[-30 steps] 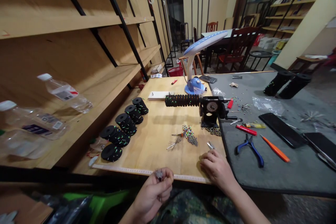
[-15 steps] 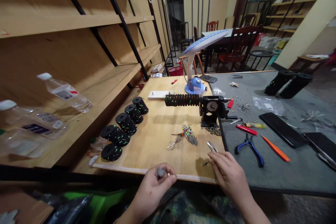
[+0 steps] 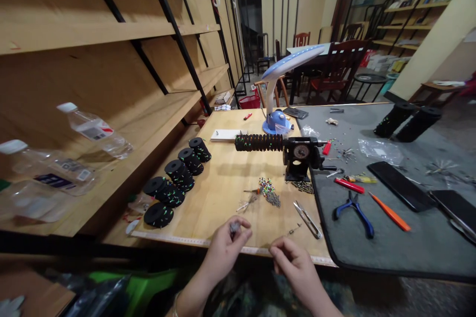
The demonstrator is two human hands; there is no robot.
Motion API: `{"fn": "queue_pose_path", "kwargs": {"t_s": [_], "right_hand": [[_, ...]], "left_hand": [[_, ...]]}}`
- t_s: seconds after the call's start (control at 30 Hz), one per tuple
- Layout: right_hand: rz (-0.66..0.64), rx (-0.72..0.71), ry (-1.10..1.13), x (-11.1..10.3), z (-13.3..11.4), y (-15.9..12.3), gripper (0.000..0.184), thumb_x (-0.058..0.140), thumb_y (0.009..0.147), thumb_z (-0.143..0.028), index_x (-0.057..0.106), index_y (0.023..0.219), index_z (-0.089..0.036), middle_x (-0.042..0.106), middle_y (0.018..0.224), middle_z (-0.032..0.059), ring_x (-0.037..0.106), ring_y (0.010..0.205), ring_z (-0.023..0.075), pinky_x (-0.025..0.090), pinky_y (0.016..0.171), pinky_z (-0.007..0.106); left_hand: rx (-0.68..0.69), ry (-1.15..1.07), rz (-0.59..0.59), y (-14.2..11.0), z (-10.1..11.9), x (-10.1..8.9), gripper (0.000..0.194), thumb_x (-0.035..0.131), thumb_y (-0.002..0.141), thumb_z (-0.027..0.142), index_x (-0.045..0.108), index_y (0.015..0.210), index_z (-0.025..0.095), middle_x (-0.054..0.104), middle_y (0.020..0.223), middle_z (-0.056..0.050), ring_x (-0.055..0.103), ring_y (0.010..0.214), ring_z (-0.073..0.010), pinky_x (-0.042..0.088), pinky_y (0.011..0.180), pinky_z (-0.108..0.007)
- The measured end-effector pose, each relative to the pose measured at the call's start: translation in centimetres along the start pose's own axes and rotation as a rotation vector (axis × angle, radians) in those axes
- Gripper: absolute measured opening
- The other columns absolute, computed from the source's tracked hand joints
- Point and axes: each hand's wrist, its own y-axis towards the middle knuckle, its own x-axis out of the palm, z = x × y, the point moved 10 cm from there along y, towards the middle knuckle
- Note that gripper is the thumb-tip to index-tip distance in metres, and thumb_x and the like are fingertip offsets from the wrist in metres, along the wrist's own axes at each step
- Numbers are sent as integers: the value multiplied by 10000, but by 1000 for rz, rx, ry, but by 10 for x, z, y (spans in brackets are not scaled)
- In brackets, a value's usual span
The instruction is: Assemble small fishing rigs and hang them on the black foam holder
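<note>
My left hand (image 3: 223, 250) is closed round a small grey bundle (image 3: 234, 228) of tiny metal pieces, held over the front edge of the wooden board (image 3: 226, 193). My right hand (image 3: 293, 267) is pinched shut just right of it, on something too small to make out. Metal snips (image 3: 308, 219) and one small loose piece (image 3: 293, 230) lie on the board just beyond my right hand. Farther back sit a heap of small coloured pieces (image 3: 268, 190) and a black hand-crank winder (image 3: 299, 158) with a black foam roll (image 3: 258, 142) on its shaft.
Several black foam spools (image 3: 176, 178) line the board's left side. A grey mat (image 3: 390, 193) on the right carries blue pliers (image 3: 353, 208), red and orange tools and dark phones. A desk lamp (image 3: 282, 89) stands behind. Empty plastic bottles (image 3: 92, 131) lie on the wooden shelf at left.
My right hand left the snips on the board and drew back left toward my left hand, now pinched. My left hand rose slightly with its bundle.
</note>
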Motion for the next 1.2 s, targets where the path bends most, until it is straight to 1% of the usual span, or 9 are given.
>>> {"fn": "queue_pose_path", "kwargs": {"t_s": [0.2,0.3,0.4,0.47,0.57,0.67,0.87,1.1,1.2], "right_hand": [[150,243,482,-13,36,0,409,777,620,-541,633,711,-169,713,749,55,601,588,147,349,397,170],[203,273,561,-16,40,-3,375,809,599,-499,675,721,-170,728,858,74,630,680,171,376,408,166],[257,246,533,-21,40,-3,360,818,589,-488,699,714,-171,730,883,83,626,703,183,423,441,186],[290,188,471,-26,38,-2,367,811,590,-502,712,709,-169,732,918,99,629,717,199,450,457,205],[315,58,343,-32,28,-2,380,772,630,-528,730,735,-166,738,823,92,616,604,181,475,463,232],[346,-73,179,-38,16,-6,328,710,726,-491,738,778,-169,735,748,80,656,631,206,536,573,267],[344,-265,-154,-40,-2,-13,238,594,852,-378,749,856,-198,758,874,97,704,799,232,556,732,269],[300,-252,-262,-34,-8,-13,251,542,898,-364,743,951,-223,758,963,107,703,870,255,562,775,311],[277,-293,-421,-46,-20,-12,238,541,895,-328,705,1034,-226,747,1005,106,691,904,261,553,797,339]], "left_hand": [[121,544,238,27,-26,-47,108,525,815,235,611,859,185,641,815,-66,608,775,-241,466,720,-353],[239,607,262,24,-10,-48,169,558,777,189,637,926,191,664,951,-108,592,958,-300,453,856,-441],[346,555,348,4,22,-37,189,569,804,218,657,970,201,656,1034,-123,558,1030,-321,425,900,-476],[340,358,267,-7,33,-11,113,566,833,243,665,864,199,664,877,-88,606,890,-267,472,810,-388],[142,-32,45,-13,23,43,138,605,827,293,658,777,176,647,724,-49,603,639,-181,474,577,-257],[14,-343,32,-14,12,72,181,646,798,332,653,796,151,670,733,-56,622,672,-180,495,615,-245],[-62,-502,66,-6,-2,80,240,707,742,364,648,745,131,663,692,-49,609,676,-173,491,634,-244],[-147,-597,-6,-4,-12,92,276,729,714,397,642,742,136,672,707,-46,613,681,-176,495,646,-264],[-93,-524,-5,2,-5,85,255,717,728,387,647,740,142,655,710,-39,595,685,-172,480,656,-262]]}}
